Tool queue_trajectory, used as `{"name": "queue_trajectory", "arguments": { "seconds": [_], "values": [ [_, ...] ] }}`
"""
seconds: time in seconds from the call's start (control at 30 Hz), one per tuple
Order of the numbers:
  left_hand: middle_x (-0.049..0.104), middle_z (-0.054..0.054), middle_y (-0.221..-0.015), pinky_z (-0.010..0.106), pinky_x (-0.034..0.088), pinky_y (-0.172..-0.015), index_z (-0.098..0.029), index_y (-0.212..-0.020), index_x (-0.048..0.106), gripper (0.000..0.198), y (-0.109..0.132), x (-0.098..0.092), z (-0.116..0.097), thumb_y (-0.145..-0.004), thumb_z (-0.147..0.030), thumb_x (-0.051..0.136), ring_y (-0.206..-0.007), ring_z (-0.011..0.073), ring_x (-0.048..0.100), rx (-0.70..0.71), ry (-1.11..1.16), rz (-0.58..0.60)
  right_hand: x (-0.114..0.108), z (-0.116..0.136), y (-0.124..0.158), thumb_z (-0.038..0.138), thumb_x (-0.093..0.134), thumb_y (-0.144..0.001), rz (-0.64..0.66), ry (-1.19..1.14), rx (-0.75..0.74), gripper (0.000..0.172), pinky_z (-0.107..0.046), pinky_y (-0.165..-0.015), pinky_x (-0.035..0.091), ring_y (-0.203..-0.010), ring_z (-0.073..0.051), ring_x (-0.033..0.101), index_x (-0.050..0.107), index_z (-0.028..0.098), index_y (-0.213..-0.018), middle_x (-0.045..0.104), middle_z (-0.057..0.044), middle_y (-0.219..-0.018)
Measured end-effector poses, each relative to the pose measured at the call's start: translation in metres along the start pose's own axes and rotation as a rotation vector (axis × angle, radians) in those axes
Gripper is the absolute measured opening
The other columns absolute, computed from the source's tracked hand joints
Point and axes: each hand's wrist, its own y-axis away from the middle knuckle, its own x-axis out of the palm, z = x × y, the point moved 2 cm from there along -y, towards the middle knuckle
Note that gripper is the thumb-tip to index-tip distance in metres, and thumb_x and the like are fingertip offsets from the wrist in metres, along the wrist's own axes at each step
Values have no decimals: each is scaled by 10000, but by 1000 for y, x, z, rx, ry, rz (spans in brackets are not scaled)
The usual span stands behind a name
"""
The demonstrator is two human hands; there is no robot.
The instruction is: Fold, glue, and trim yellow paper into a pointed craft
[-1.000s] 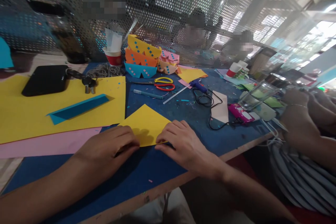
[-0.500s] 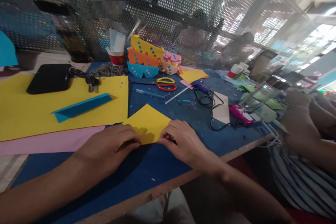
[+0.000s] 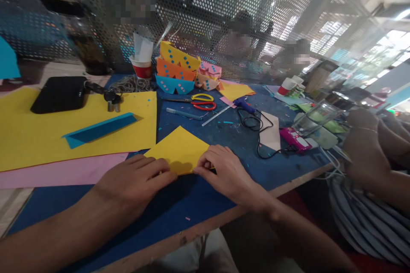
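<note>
A yellow sheet of paper [image 3: 181, 149] lies on the blue table with one corner pointing away from me and a straight edge toward me. My left hand [image 3: 137, 183] presses along the near left of that edge, its thumb and fingers on the paper. At the near right, my right hand [image 3: 222, 172] pinches the same edge between thumb and curled fingers. Part of the sheet is hidden under both hands. Left of it, a folded blue paper strip [image 3: 101, 130] rests on a large yellow sheet [image 3: 128, 138].
Behind are scissors [image 3: 204, 101], a blue pen [image 3: 183, 114], folded paper pieces [image 3: 177, 68] and a paper cup [image 3: 141, 68]. A glue gun [image 3: 245, 105] with a black cord is to the right. A phone [image 3: 59, 94] and keys [image 3: 112, 100] lie left. Another person's arm [image 3: 365, 153] is at right.
My left hand has shifted slightly along the near edge, its thumb now further right and flatter on the paper. My right hand has barely moved.
</note>
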Motion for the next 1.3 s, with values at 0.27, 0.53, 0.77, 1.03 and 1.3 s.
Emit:
{"name": "queue_trajectory", "arguments": {
  "seconds": [0.27, 0.53, 0.77, 1.03, 1.3],
  "values": [
    [887, 51, -1051, 410, 574, -757, -284, -1275, 814, 482, -3, -8, -1, -1166, -80, 391, -871, 269, 809, 37, -72, 41, -1, 0, 1, 339, 942, -1101, -13, -11, -13, 242, -397, -925, 417, -987, -226, 680, 769, 230, -973, 813, -21, -1012],
    [900, 98, -1180, 488, 638, -925, -275, -1324, 836, 531, 4, -6, -17, -1180, -91, 358, -1029, 327, 816, -19, -141, 41, 0, 0, 0, 336, 937, -1102, 0, -6, -1, 249, -400, -934, 417, -994, -228, 681, 755, 229, -970, 812, -22, -1016],
    [886, 148, -1411, 492, 623, -1161, -184, -1497, 793, 514, 4, -10, -47, -1135, -81, 443, -1317, 348, 784, 65, -133, 103, -1, 1, 0, 270, 901, -1115, -2, -22, 7, 249, -397, -911, 394, -986, -223, 674, 741, 221, -931, 802, -20, -995],
    [883, 112, -1253, 429, 637, -1063, -199, -1391, 816, 448, 4, 0, -27, -1181, -67, 442, -1137, 290, 800, -92, -10, -54, 1, -3, 1, 292, 919, -1107, -8, -36, -3, 243, -402, -925, 409, -988, -224, 681, 749, 226, -946, 797, -15, -999],
    [819, 35, -984, 344, 610, -816, -282, -1091, 837, 356, -2, 3, -4, -1253, -312, 523, -885, 240, 778, -316, 275, -18, -1, -1, 1, 347, 937, -1103, -17, -19, -9, 270, -403, -925, 416, -982, -224, 679, 746, 228, -953, 807, -19, -1008]
  ]
}}
